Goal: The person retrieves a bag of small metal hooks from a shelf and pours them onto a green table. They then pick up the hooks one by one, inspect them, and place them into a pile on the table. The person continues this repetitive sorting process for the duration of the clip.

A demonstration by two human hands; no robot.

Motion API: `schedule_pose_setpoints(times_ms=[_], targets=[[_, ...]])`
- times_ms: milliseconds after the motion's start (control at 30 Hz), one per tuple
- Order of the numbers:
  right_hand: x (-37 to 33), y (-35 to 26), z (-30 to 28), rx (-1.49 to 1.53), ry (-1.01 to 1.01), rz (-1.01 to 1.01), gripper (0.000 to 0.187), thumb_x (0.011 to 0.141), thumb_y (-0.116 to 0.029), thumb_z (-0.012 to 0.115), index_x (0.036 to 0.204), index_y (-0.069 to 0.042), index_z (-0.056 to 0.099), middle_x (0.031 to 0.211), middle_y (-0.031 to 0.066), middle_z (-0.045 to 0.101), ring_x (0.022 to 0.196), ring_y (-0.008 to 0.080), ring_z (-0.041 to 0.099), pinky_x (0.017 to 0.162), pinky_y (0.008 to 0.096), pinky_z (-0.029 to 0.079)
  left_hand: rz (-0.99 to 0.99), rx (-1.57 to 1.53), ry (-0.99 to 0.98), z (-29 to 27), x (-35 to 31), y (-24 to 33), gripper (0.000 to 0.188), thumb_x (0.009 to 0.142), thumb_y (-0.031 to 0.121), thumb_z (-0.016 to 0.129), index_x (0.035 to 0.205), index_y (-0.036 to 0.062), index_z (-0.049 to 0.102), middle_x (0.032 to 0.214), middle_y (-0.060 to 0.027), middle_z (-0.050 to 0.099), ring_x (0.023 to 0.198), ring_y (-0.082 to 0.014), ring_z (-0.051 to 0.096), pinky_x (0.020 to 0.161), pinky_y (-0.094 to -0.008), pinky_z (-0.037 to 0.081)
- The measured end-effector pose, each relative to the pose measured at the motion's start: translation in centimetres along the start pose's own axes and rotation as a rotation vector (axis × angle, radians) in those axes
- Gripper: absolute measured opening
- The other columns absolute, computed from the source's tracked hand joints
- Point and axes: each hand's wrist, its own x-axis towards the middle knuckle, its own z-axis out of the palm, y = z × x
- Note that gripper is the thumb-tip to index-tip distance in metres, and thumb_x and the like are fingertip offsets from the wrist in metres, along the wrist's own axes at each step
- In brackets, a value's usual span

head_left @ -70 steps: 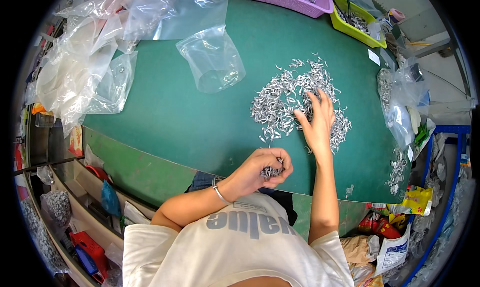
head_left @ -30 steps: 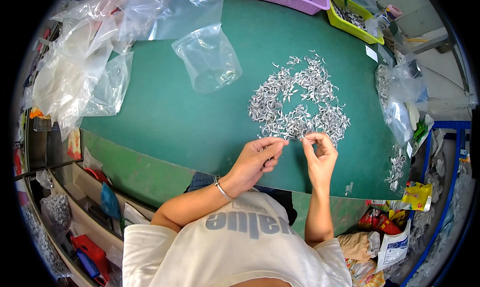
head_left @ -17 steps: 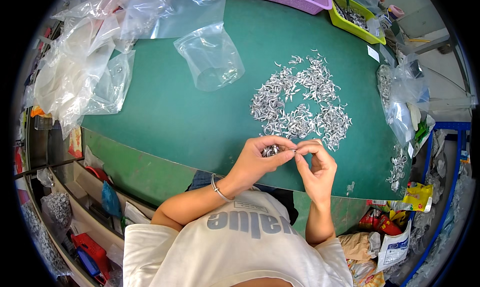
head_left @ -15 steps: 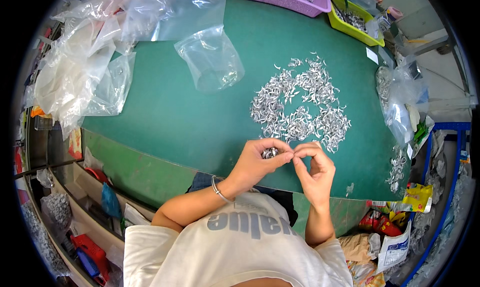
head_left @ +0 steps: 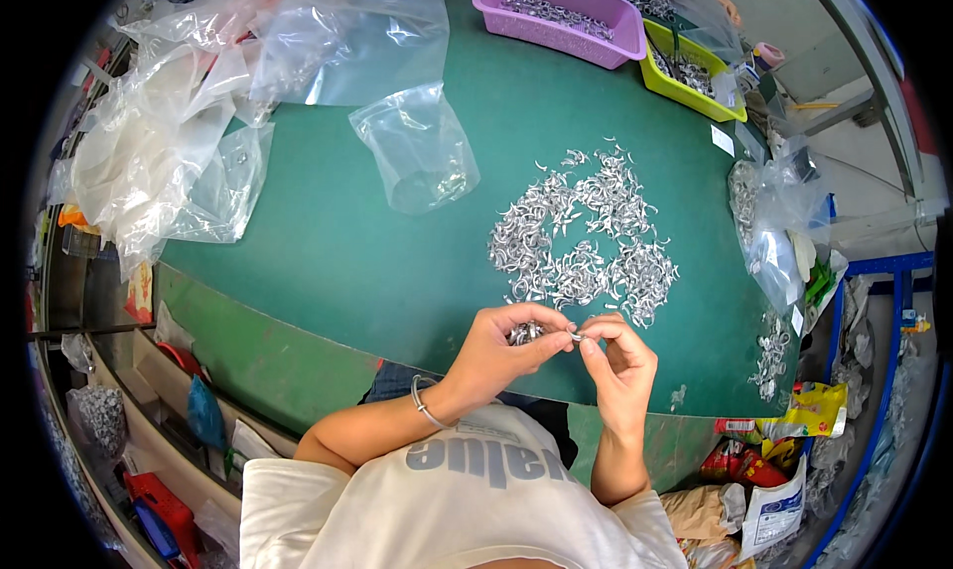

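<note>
My left hand (head_left: pixel 491 355) is curled around a small heap of silver curved metal pieces (head_left: pixel 524 334). Its thumb and forefinger meet the fingertips of my right hand (head_left: pixel 625 365), and one small silver piece (head_left: pixel 576 338) shows between them. My right thumb and forefinger are pinched at that piece. Just beyond both hands, loose piles of like crescent-shaped metal pieces (head_left: pixel 531 236) lie on the green table (head_left: pixel 318 261).
An open clear plastic bag (head_left: pixel 417 157) and a heap of clear bags (head_left: pixel 169 142) lie to the left. A purple basket (head_left: pixel 556 40) and a yellow-green basket (head_left: pixel 695 100) hold metal parts at the back. Another person's hand (head_left: pixel 730 11) shows beyond. Bagged parts (head_left: pixel 769 221) line the right edge.
The whole view has shifted, so the table and hands sit lower in it. A silver piece now shows between my fingertips, which were pressed together before.
</note>
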Motion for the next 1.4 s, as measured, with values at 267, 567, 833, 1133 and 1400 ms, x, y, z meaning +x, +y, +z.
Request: schedule_pose_setpoints(times_ms=[267,567,833,1133,1400], targets=[[-0.3,-0.8,0.3,0.027,-0.02,-0.063,0.009,0.079,0.005,0.06,0.088,0.003,0.058,0.086,0.0087,0.059,0.081,0.0154,0.049,0.074,0.0272,0.039,-0.077,-0.084,-0.052,-0.1,-0.6,0.7,0.013,0.083,0.007,0.061,0.094,-0.0006,0.06,0.075,-0.0031,0.058,0.053,-0.0014,0.036,0.044,-0.0171,0.025],[-0.8,-0.3,0.4,0.18,-0.011,-0.032,0.007,0.081,0.001,0.06,0.087,0.004,0.059,0.084,0.0097,0.058,0.079,0.0155,0.051,0.072,0.0265,0.04,-0.103,-0.157,-0.094,0.0,-1.0,0.7,0.01,0.084,0.009,0.061,0.09,0.0007,0.058,0.069,-0.0017,0.052,0.052,-0.0011,0.033,0.044,-0.0172,0.023],[-0.9,-0.2,0.8,0.258,-0.015,-0.012,0.005,0.084,-0.002,0.057,0.085,0.004,0.058,0.081,0.0095,0.057,0.076,0.015,0.051,0.07,0.0262,0.041,-0.09,-0.214,-0.139,-0.1,-1.0,0.5,0.015,0.085,0.015,0.062,0.089,0.0005,0.06,0.069,-0.0003,0.054,0.051,-0.0006,0.034,0.043,-0.0167,0.022],[-0.9,-0.2,0.8,0.168,-0.015,-0.018,0.009,0.087,-0.003,0.055,0.082,0.004,0.057,0.079,0.0088,0.058,0.076,0.0143,0.051,0.07,0.0261,0.041,-0.148,-0.289,-0.158,-0.2,-0.9,0.6,0.013,0.088,0.014,0.056,0.091,0.0005,0.057,0.072,-0.0024,0.052,0.054,-0.0023,0.033,0.046,-0.0174,0.025],[-0.3,0.9,-0.4,-0.004,-0.014,0.11,0.016,0.089,-0.008,0.052,0.079,0.003,0.059,0.077,0.0061,0.059,0.074,0.011,0.052,0.069,0.024,0.041,-0.284,-0.432,-0.108,-0.6,0.0,0.4,0.014,0.087,0.014,0.049,0.081,0.0021,0.052,0.07,-0.0048,0.049,0.053,-0.0048,0.034,0.045,-0.018,0.027]])
